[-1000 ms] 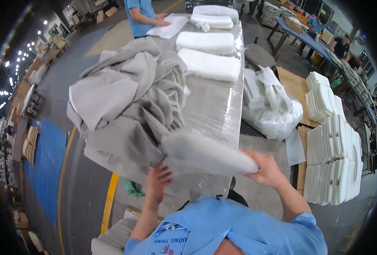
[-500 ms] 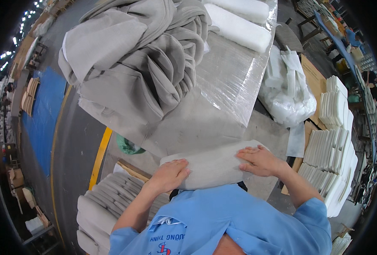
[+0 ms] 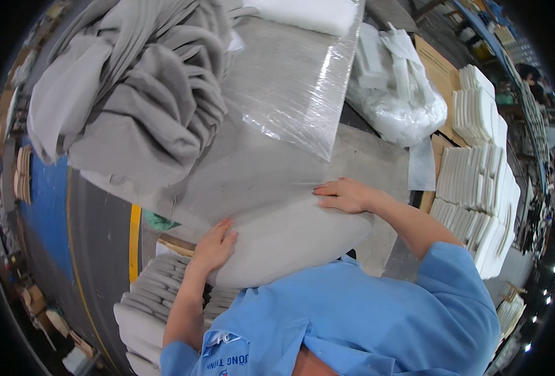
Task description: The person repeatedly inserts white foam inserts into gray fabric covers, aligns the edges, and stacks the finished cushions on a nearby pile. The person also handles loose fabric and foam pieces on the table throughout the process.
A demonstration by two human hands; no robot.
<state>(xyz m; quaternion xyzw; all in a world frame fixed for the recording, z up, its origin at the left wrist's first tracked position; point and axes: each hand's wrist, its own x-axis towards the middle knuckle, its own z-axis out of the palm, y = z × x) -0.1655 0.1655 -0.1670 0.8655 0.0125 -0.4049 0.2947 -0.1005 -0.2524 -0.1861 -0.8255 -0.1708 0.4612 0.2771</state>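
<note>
A light grey fabric-covered cushion (image 3: pixel 296 241) leans against my body at the near edge of the table, its broad face turned up toward me. My left hand (image 3: pixel 215 245) lies along its left edge, fingers stretched out and the thumb apart. On its far right edge rests my right hand (image 3: pixel 347 195), palm down with the fingers extended. Neither hand is wrapped round the cushion. Beyond it, a large heap of grey fabric covers (image 3: pixel 146 94) fills the left of the table (image 3: pixel 252 169).
Clear plastic sheeting (image 3: pixel 290 94) covers the table's right part, with a white padding roll (image 3: pixel 309 14) on it. At right stand a bag of white wadding (image 3: pixel 409 103) and stacked white pads (image 3: pixel 472 175). Grey cushions (image 3: pixel 158 294) are piled at my left.
The cushion has tilted, showing more of its broad face. My right hand has slid to its far edge, my left to its left edge. The whole view has shifted.
</note>
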